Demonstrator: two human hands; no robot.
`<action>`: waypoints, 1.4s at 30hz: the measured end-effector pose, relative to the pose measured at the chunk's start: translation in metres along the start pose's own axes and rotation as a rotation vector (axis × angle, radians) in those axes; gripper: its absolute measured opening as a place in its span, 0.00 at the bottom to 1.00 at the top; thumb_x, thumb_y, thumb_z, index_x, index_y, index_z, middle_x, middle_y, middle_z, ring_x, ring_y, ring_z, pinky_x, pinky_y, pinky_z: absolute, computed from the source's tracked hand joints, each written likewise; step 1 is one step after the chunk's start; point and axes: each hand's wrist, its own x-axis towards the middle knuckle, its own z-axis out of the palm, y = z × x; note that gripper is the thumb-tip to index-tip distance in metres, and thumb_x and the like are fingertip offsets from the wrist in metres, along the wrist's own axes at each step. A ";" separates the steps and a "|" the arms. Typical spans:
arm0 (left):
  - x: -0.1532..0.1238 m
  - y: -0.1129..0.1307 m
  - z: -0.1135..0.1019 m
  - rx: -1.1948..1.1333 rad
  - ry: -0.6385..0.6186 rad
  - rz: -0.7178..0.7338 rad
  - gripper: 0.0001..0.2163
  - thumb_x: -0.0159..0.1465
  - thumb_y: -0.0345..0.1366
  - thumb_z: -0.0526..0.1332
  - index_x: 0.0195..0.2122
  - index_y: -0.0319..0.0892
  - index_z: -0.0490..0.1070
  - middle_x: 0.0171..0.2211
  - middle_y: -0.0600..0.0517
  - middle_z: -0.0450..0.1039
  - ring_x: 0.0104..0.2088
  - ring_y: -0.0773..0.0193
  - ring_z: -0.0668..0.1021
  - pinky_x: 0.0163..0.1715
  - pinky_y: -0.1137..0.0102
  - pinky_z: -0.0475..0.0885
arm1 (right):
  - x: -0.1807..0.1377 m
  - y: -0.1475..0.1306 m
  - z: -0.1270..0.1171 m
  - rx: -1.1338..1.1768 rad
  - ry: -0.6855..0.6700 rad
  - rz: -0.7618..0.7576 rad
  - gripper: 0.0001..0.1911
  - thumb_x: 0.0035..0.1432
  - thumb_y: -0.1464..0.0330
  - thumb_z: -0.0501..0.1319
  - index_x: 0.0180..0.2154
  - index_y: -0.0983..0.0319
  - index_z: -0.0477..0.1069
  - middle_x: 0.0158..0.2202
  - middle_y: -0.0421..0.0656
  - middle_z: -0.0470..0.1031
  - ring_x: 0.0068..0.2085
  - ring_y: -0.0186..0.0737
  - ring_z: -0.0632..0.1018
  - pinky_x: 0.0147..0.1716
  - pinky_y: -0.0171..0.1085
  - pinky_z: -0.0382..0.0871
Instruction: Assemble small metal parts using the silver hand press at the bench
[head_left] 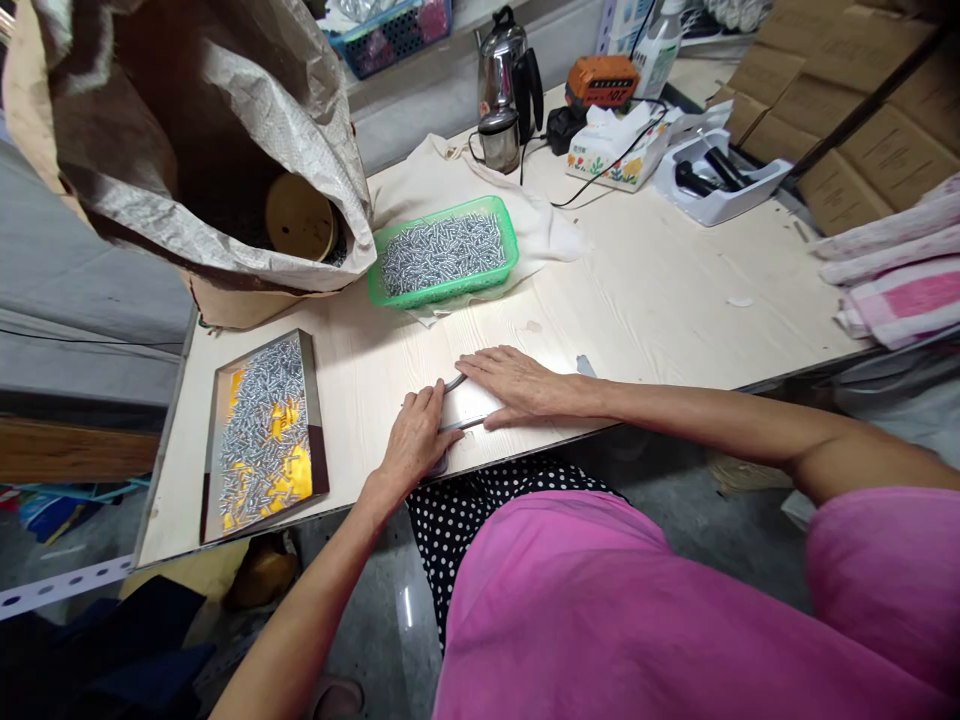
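My left hand (414,432) grips the left end of a flat, grey-rimmed piece (472,402) at the front edge of the table; its exact kind is hard to make out. The thumb lies along the near rim, the fingers by the far one. My right hand (517,386) lies flat over the right part of that piece, fingers stretched out and palm down. To the left, a shallow tray (320,455) with a yellow bottom holds many small silvery metal pins or screws. Behind my hands, a green plastic basket (512,240) is filled with similar pieces.
A large woven sack (285,110) stands open at the back left with a round tan container (300,218) inside. Behind are a metal kettle (504,60), a steel cup (499,140), an orange device (602,80), a tissue pack (607,160) and a white tray (709,208). Cardboard boxes (892,150) stand right.
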 end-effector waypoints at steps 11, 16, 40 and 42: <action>0.007 0.010 0.005 -0.027 0.085 0.037 0.28 0.69 0.43 0.64 0.68 0.42 0.63 0.58 0.39 0.70 0.54 0.45 0.71 0.54 0.53 0.72 | 0.015 -0.011 -0.006 -0.072 -0.062 0.033 0.23 0.60 0.58 0.73 0.48 0.67 0.74 0.46 0.53 0.73 0.49 0.52 0.69 0.47 0.47 0.67; 0.023 0.010 -0.004 -0.025 -0.002 0.104 0.14 0.71 0.44 0.63 0.52 0.42 0.76 0.45 0.44 0.75 0.46 0.50 0.73 0.46 0.58 0.71 | 0.009 -0.018 0.001 -0.049 -0.038 0.073 0.13 0.66 0.63 0.68 0.44 0.67 0.75 0.44 0.52 0.74 0.48 0.50 0.70 0.46 0.45 0.67; -0.038 0.075 0.059 -0.098 0.289 0.042 0.23 0.75 0.40 0.58 0.69 0.43 0.62 0.69 0.38 0.67 0.72 0.44 0.65 0.69 0.42 0.62 | 0.046 0.029 -0.008 -0.024 -0.018 0.084 0.12 0.70 0.62 0.61 0.46 0.63 0.79 0.47 0.51 0.77 0.49 0.50 0.68 0.45 0.44 0.56; -0.039 0.078 0.058 -0.126 0.265 0.036 0.21 0.75 0.40 0.58 0.67 0.44 0.65 0.68 0.39 0.69 0.72 0.46 0.66 0.70 0.41 0.60 | 0.058 0.030 -0.009 -0.062 -0.022 0.069 0.10 0.70 0.65 0.61 0.42 0.62 0.79 0.44 0.49 0.79 0.49 0.49 0.68 0.46 0.45 0.54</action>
